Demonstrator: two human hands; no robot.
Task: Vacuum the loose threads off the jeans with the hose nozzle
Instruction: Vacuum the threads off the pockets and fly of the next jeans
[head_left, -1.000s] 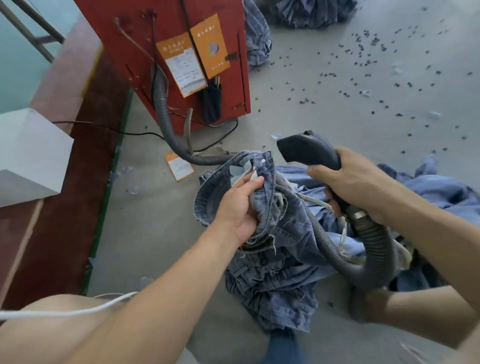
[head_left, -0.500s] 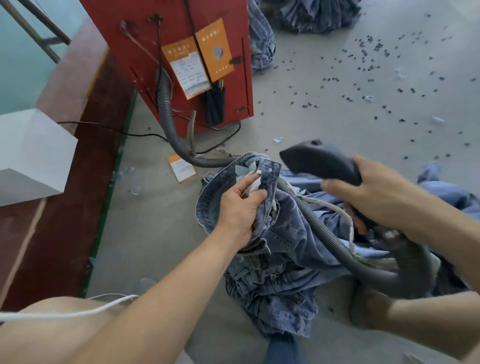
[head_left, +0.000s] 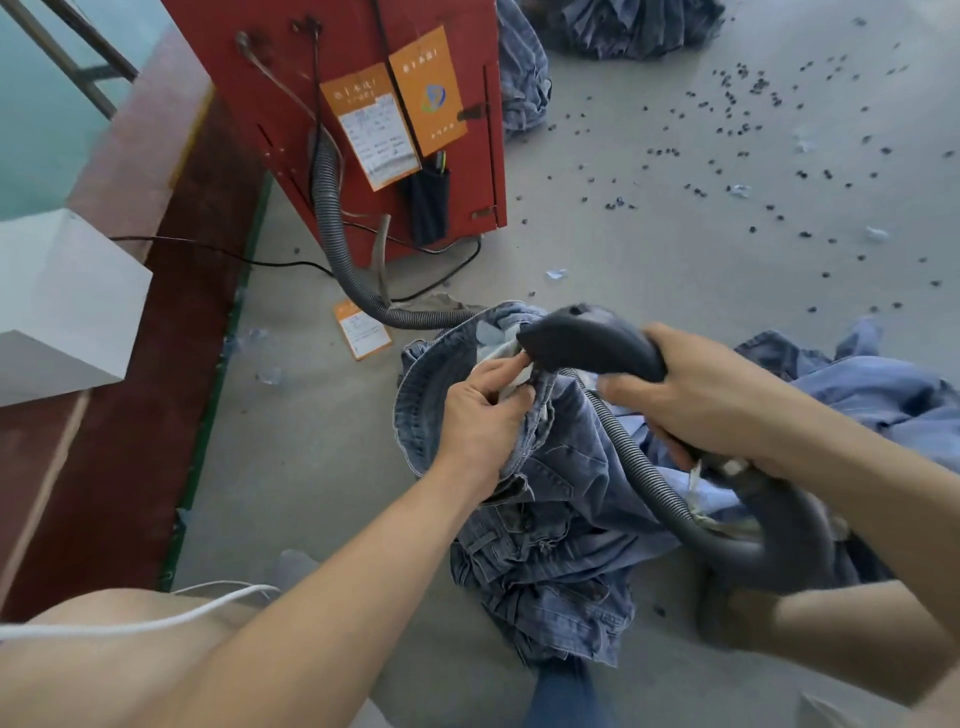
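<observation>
While the jeans (head_left: 545, 499) hang bunched up over the grey floor (head_left: 675, 270), the left hand (head_left: 480, 415) holds them up near the top edge, with its fingers curled around the cloth and a bit of white lining. The right hand (head_left: 711, 410) is wrapped around the dark hose nozzle (head_left: 587, 340). The nozzle tip is right up against the cloth, just above the left hand's fingers. The ribbed hose (head_left: 623, 457) loops under the right arm and also runs back to the red machine (head_left: 363, 104).

This looks like the sucking step, with the nozzle at the waist part. Next, the nozzle likely needs to slide slowly along the cloth, while the left hand keeps the cloth pulled flat so it does not get sucked in.

No loose threads can be made out; they are too small to see. The nozzle's mouth faces away, so it is hard to tell if it really touches. More blue cloth (head_left: 872, 384) lies behind the right arm, partly hidden. Small dark bits (head_left: 727, 130) dot the floor, and what they are is not clear.
</observation>
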